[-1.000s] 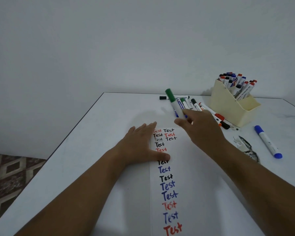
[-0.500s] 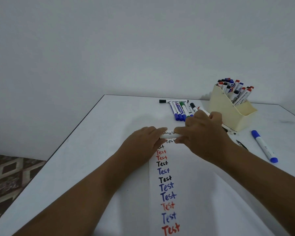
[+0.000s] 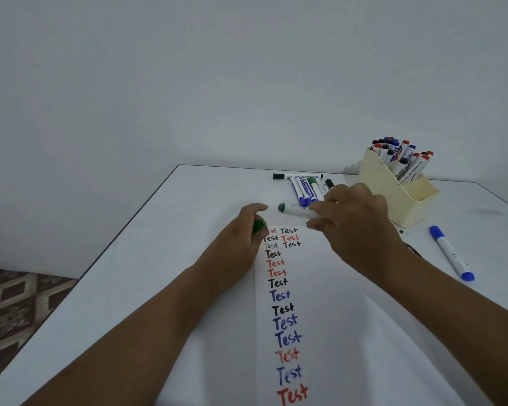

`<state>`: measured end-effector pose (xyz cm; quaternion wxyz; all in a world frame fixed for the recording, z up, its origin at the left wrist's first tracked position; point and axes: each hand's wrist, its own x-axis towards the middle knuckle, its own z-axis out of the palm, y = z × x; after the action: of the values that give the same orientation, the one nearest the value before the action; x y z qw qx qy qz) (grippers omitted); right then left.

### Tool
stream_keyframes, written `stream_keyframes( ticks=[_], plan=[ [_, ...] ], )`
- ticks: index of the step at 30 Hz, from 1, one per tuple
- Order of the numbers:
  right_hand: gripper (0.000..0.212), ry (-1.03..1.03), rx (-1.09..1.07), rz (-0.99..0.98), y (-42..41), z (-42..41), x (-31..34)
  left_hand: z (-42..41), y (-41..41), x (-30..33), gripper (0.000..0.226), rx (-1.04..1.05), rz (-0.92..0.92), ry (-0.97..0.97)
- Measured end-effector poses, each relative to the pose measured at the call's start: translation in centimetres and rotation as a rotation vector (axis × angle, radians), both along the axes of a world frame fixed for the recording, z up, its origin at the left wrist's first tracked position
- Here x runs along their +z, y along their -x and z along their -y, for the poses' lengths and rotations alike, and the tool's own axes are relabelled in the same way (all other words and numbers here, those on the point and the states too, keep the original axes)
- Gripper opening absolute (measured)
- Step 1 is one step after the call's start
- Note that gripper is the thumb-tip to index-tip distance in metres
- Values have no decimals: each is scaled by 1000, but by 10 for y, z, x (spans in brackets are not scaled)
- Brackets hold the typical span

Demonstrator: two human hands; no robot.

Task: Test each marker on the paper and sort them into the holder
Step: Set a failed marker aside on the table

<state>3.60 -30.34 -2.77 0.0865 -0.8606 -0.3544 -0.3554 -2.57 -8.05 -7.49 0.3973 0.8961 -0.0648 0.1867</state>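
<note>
Near the far end of the paper (image 3: pixel 349 332), the right hand (image 3: pixel 355 221) is gripping a green marker (image 3: pixel 298 211) by its white barrel, holding it level above the sheet with its uncapped green tip pointing left. The left hand (image 3: pixel 247 232) is curling around the green cap (image 3: pixel 258 226), which is showing between its fingers just left of the marker's tip; the two are apart. Down the paper a column of the word "Test" is running in black, red and blue ink. Beyond the hands, a row of markers (image 3: pixel 305 189) is lying on the white bench (image 3: pixel 159 259), blue, green and black ones side by side, with one black-capped marker lying crosswise at their far ends. At the far right, a cream holder (image 3: pixel 393 197) is standing full of capped markers, though which compartment each is sitting in is hard to tell. A blue marker (image 3: pixel 450 253) is lying alone on the bench, near the holder on the right.
</note>
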Motion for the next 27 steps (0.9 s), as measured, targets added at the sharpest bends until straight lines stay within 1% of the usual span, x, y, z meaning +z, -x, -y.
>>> stream_keyframes(
  ticks=[2,3,4,6,8,10,13,15,18,20,23,27],
  plan=[
    [8,-227,119,-262,3,-2,6,-1,-3,-1,21,11,-24,36],
    [6,-362,156,-405,6,-3,8,0,-4,-1,17,9,-41,41],
    [13,-498,182,-547,10,-4,8,-1,-4,-1,15,11,-48,31],
    [20,-758,294,-803,17,-9,9,-1,-4,-1,12,24,-31,-33],
    [24,-959,411,-950,23,-14,9,-2,-4,0,18,36,-10,-78],
    [25,-1068,453,-1036,26,-17,8,-3,-3,1,20,43,-18,-79],
    [25,-1137,485,-1110,29,-22,7,-4,-1,1,12,35,-3,-96],
    [26,-1162,489,-1142,30,-25,5,-3,0,2,11,27,11,-105],
    [27,-1064,438,-1118,31,-30,-3,-1,1,3,11,17,20,-127],
    [28,-997,395,-1080,32,-34,-8,0,2,3,7,-4,-11,-143],
    [29,-949,362,-1024,32,-40,-11,2,4,3,4,-5,-29,-163],
    [30,-943,386,-1007,31,-46,-14,1,6,1,7,28,17,-175]
  ],
)
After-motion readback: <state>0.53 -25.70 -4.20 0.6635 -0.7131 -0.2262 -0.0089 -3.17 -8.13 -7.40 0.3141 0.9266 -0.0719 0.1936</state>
